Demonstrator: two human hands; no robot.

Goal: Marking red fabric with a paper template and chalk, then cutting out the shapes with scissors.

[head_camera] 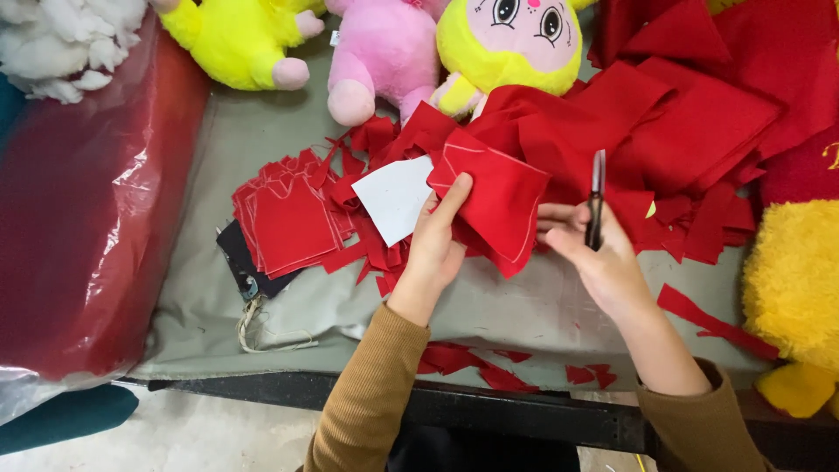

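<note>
The left hand (pixel 434 249) pinches a red felt piece (pixel 494 205) by its near-left edge, thumb on top, holding it up off the bench (pixel 542 306). A white chalk outline runs round the piece, close inside its edge; it looks like a rough square with a notched top, slightly creased. Tucked behind it, left of the grip, is a white card (pixel 395 198), likely the template. The right hand (pixel 599 253) is closed round scissors (pixel 596 201), blades pointing up and shut, just right of the felt and not touching it.

Judging by how things lie, the work is well under way: a neat stack (pixel 284 218) of cut red pieces sits well left of the left hand, and trimmings (pixel 502 376) lie on the bench edge below both wrists. A large heap of uncut red felt (pixel 699 114) spreads beyond the right hand, so much is left. The marked piece in hand seems not yet cut along its line

Plush toys (pixel 507 44) sit at the far side
</note>
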